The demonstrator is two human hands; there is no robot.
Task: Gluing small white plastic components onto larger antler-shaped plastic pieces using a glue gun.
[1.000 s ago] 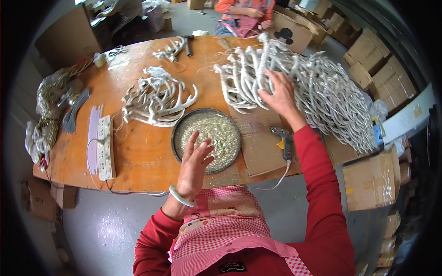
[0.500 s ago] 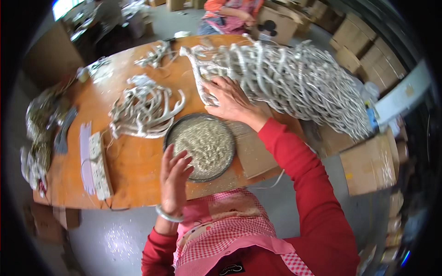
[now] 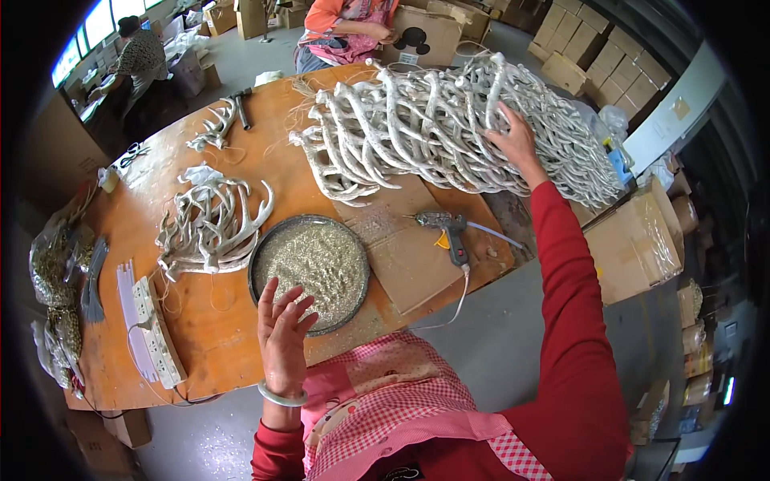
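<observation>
My right hand [image 3: 516,139] reaches far out and rests on a big heap of pale antler-shaped pieces [image 3: 433,132] at the back right of the orange table; whether its fingers grip one is hidden. My left hand [image 3: 282,335] hovers open, fingers spread, just in front of a round dark pan [image 3: 310,270] filled with gold glitter, and holds nothing. A smaller pile of glittered antlers [image 3: 210,226] lies left of the pan. A glue gun [image 3: 447,232] lies on a sheet of cardboard [image 3: 409,256] right of the pan.
A white power strip [image 3: 158,330] and bags of gold material [image 3: 54,272] sit at the table's left end. A few antlers and a hammer [image 3: 224,120] lie at the back. Cardboard boxes [image 3: 638,240] stand to the right. Other people work beyond the table.
My head has turned, shifting the view. My right hand moved further right across the big antler heap. My left hand stays raised and open near the pan.
</observation>
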